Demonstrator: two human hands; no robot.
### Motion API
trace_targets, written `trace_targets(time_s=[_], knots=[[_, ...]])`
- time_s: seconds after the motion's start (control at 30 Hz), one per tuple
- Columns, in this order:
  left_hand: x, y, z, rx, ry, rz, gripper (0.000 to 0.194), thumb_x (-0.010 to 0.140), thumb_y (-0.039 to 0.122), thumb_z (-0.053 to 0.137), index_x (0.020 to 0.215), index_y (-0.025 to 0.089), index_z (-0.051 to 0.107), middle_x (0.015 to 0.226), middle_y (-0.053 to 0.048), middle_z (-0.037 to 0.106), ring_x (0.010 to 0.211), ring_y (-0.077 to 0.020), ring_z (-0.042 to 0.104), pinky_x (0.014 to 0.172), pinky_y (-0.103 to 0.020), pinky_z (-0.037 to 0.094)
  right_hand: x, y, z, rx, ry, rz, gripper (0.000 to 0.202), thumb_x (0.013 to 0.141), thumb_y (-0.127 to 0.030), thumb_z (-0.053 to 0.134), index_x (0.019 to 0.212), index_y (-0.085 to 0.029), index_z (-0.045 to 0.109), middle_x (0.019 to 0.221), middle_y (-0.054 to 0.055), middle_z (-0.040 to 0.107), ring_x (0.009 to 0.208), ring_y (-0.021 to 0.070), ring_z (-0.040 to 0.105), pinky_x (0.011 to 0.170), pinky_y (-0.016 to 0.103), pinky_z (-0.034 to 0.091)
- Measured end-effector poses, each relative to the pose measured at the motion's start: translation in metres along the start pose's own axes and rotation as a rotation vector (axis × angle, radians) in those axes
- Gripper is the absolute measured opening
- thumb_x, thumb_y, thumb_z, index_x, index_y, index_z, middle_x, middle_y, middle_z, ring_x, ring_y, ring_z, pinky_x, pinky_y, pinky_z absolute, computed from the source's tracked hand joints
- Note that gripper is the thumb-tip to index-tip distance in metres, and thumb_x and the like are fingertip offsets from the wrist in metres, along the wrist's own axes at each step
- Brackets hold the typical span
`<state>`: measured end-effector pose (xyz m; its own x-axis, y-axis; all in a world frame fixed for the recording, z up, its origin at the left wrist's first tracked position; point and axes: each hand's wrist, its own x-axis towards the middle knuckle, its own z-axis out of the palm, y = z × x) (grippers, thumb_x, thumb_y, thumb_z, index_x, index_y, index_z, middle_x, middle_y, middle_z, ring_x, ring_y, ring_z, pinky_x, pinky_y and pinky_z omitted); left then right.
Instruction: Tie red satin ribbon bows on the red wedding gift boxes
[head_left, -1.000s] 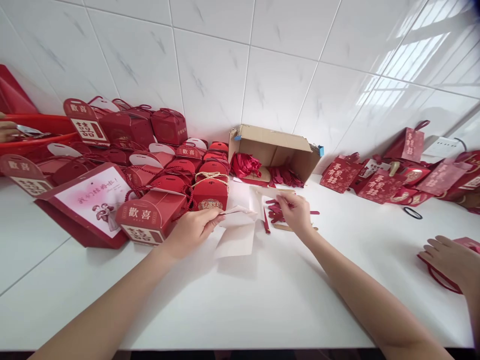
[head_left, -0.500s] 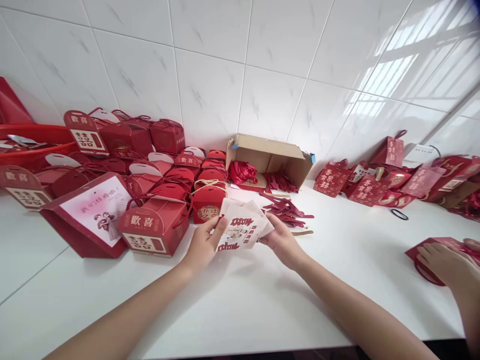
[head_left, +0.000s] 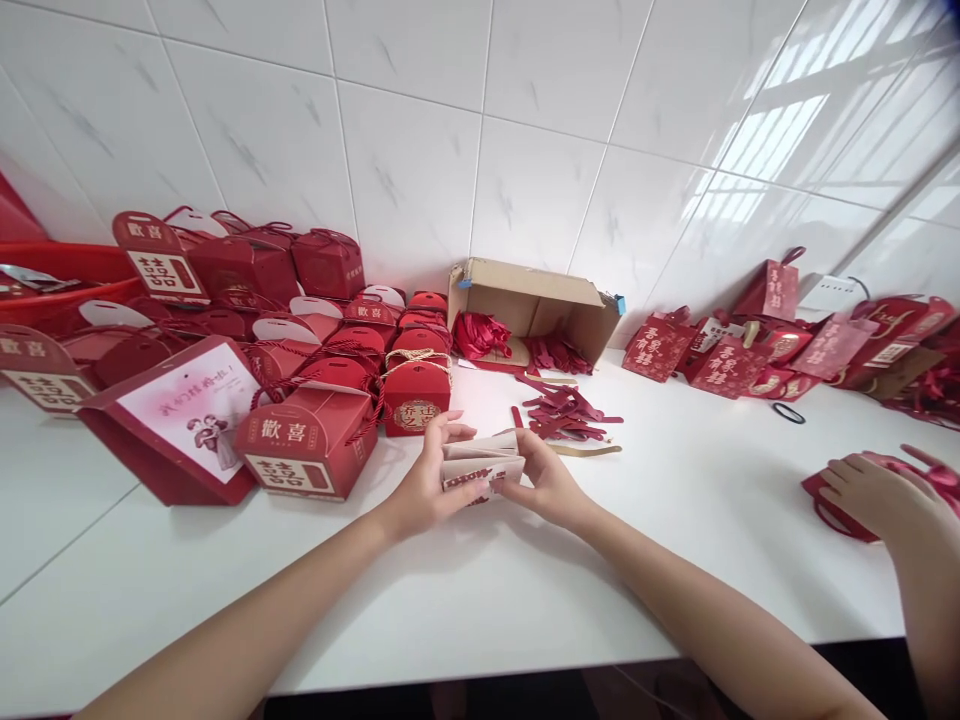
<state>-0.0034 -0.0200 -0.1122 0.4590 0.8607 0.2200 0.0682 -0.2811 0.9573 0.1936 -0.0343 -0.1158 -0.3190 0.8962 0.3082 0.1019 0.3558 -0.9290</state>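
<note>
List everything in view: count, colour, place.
Printed card: count unclear, white, in both hands
Gift boxes: many, red, left and right
Cardboard box: one, brown, rear centre
Bundles: two, red, inside it
Straps: many, red and gold, centre
Ring: one, black, right
Device: one, white, rear right
Container: one, red, left
Tabletop: one, white, below
Wall: one, white-tiled, behind
Co-worker's hand: one clear, bare, far right
Left hand: one, bare, on card
Right hand: one, bare, on card

Matt white rectangular paper cards [head_left: 491, 467] fill the hands [head_left: 420, 493], with a dull brown cardboard box [head_left: 536, 282] and glossy white wall tiles [head_left: 409, 170] beyond.
</note>
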Motion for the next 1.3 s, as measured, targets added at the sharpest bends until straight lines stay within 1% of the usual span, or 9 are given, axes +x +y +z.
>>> trace_targets(time_s=[0.23, 0.43, 0.6, 0.7, 0.8, 0.93, 1.03, 1.17, 1.3], knots=[[0.002, -0.002, 0.007, 0.032, 0.028, 0.065, 0.055, 0.081, 0.024, 0.057, 0.126, 0.027, 0.026, 0.111, -0.006, 0.049, 0.088, -0.0152, 0.06, 0.077, -0.031, 0.051, -0.004, 0.011, 0.01, -0.018, 0.02, 0.122, 0.019, 0.078, -0.031, 0.062, 0.089, -0.02, 0.05, 0.074, -0.002, 0.056, 0.065, 0.0124, 0.051, 0.062, 0.026, 0.041], [0.005, -0.006, 0.005, 0.107, -0.003, 0.014, 0.042, 0.084, 0.027, 0.055, 0.119, 0.024, 0.034, 0.09, 0.0, 0.054, 0.083, -0.015, 0.059, 0.077, -0.029, 0.047, -0.003, 0.016, 0.009, -0.106, 0.019, 0.045, 0.033, 0.078, -0.047, 0.062, 0.096, -0.022, 0.05, 0.083, 0.001, 0.058, 0.072, 0.0152, 0.054, 0.065, 0.028, 0.045], [0.007, -0.009, 0.004, 0.074, 0.043, -0.035, 0.04, 0.082, 0.031, 0.057, 0.117, 0.024, 0.037, 0.091, 0.0, 0.052, 0.083, -0.0156, 0.06, 0.077, -0.031, 0.049, 0.001, 0.002, -0.049, -0.183, 0.093, -0.221, 0.064, 0.075, -0.071, 0.051, 0.117, -0.022, 0.052, 0.12, 0.012, 0.056, 0.114, 0.0274, 0.052, 0.094, 0.041, 0.043], [0.008, -0.01, 0.004, 0.057, 0.036, -0.043, 0.04, 0.082, 0.03, 0.057, 0.117, 0.025, 0.037, 0.093, 0.0, 0.051, 0.084, -0.0153, 0.061, 0.08, -0.032, 0.049, -0.004, -0.003, -0.101, -0.221, 0.18, -0.181, 0.056, 0.085, -0.066, 0.038, 0.12, -0.025, 0.053, 0.127, 0.009, 0.055, 0.121, 0.0269, 0.05, 0.1, 0.044, 0.04], [0.008, -0.011, 0.005, 0.043, 0.032, -0.055, 0.039, 0.082, 0.03, 0.058, 0.116, 0.025, 0.038, 0.093, 0.001, 0.05, 0.086, -0.0154, 0.061, 0.081, -0.032, 0.049, -0.016, 0.005, -0.135, -0.618, 0.071, -0.078, 0.069, 0.078, -0.06, 0.057, 0.138, -0.031, 0.038, 0.147, 0.008, 0.035, 0.137, 0.0312, 0.027, 0.109, 0.05, 0.028], [0.008, -0.012, 0.005, 0.005, 0.044, -0.086, 0.038, 0.082, 0.031, 0.058, 0.114, 0.025, 0.039, 0.096, -0.001, 0.05, 0.09, -0.0169, 0.061, 0.081, -0.032, 0.051, -0.022, 0.033, -0.14, -1.193, -0.049, 0.091, 0.098, 0.068, -0.067, 0.063, 0.148, -0.031, 0.018, 0.156, 0.01, 0.009, 0.141, 0.0402, -0.002, 0.109, 0.064, 0.011], [0.008, -0.011, 0.004, 0.033, 0.057, -0.105, 0.039, 0.081, 0.032, 0.058, 0.115, 0.024, 0.039, 0.095, -0.001, 0.052, 0.09, -0.0175, 0.061, 0.079, -0.032, 0.051, -0.006, 0.052, -0.139, -1.365, -0.03, 0.063, 0.083, 0.079, -0.064, 0.051, 0.148, -0.033, 0.018, 0.157, 0.008, 0.008, 0.142, 0.039, 0.002, 0.109, 0.063, 0.011], [0.01, -0.012, 0.003, 0.053, 0.051, -0.116, 0.038, 0.083, 0.036, 0.057, 0.115, 0.024, 0.039, 0.104, -0.004, 0.055, 0.091, -0.0183, 0.062, 0.08, -0.033, 0.052, 0.033, 0.07, -0.155, -1.333, -0.013, 0.112, 0.058, 0.089, -0.056, 0.041, 0.142, -0.036, 0.032, 0.152, 0.004, 0.028, 0.139, 0.0312, 0.023, 0.11, 0.056, 0.021], [0.013, -0.016, 0.001, 0.023, 0.068, -0.15, 0.04, 0.083, 0.039, 0.057, 0.116, 0.025, 0.038, 0.11, -0.006, 0.056, 0.098, -0.0206, 0.062, 0.081, -0.035, 0.054, 0.058, 0.078, -0.175, -1.317, 0.165, 0.124, 0.055, 0.089, -0.047, 0.042, 0.14, -0.025, 0.04, 0.147, 0.013, 0.033, 0.137, 0.036, 0.024, 0.107, 0.064, 0.015]])
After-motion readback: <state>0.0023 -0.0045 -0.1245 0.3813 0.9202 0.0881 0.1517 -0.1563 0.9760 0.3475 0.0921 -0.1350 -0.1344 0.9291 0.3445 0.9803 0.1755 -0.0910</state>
